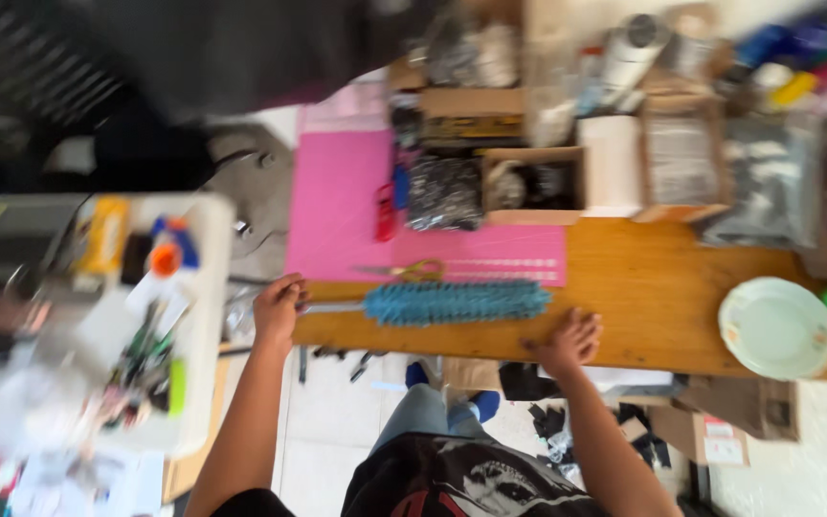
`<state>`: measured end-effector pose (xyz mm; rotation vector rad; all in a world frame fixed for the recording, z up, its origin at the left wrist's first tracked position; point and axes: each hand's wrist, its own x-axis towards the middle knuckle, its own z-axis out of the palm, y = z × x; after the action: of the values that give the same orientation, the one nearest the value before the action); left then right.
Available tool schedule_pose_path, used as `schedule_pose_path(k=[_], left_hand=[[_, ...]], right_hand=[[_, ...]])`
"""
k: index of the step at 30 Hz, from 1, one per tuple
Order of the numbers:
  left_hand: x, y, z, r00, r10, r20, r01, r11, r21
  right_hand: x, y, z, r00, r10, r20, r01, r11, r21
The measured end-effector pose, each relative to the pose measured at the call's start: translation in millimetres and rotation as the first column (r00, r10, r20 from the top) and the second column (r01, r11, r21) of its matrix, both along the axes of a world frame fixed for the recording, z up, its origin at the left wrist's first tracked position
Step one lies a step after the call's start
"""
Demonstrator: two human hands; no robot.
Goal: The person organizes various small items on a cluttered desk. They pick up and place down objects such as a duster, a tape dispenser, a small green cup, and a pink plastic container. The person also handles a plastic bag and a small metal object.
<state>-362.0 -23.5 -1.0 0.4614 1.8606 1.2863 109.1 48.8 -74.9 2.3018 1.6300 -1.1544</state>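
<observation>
I had the left hand [278, 308] closed around the thin handle end of a blue fluffy duster [457, 302], that grip clamped on the handle at the left edge of the wooden desk [653, 287]. The duster lay flat along the near part of the desk, its bristled head pointing right and stretched just below the pink cutting mat [337, 206]. My right hand [571, 342] rested on the desk's front edge, just right of the duster's tip and not touching it as far as I could tell; its fingers were spread apart and held nothing. A pair of scissors with yellowish handles [412, 271] lay on the mat's lower part, just above the duster. Farther right on the desk sat a pale round plate [778, 327], well apart from both hands. Along the far side of the desk stood open cardboard boxes [531, 185] and plastic bags of small parts, too blurred for me to tell their contents. To my left stood a white side table [205, 316] crowded with tools and an orange-capped bottle [166, 257]. The whole view was smeared by motion, so finer details escaped me.
</observation>
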Motion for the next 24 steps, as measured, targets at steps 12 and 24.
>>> schedule_pose_path(k=[12,24], left_hand=[[-117.4,-299.1,-14.0,0.850,0.522,0.073,-0.527,0.846,0.076],[-262.7,-394.9,-72.4,0.758,0.335,-0.560,-0.413,0.911,-0.013]], right_hand=[[-40.8,-2.3,5.9,0.926,0.137,0.351,-0.208,0.963,0.171],[-271.4,-51.7,52.8,0.987,-0.161,0.028,0.098,0.721,0.686]])
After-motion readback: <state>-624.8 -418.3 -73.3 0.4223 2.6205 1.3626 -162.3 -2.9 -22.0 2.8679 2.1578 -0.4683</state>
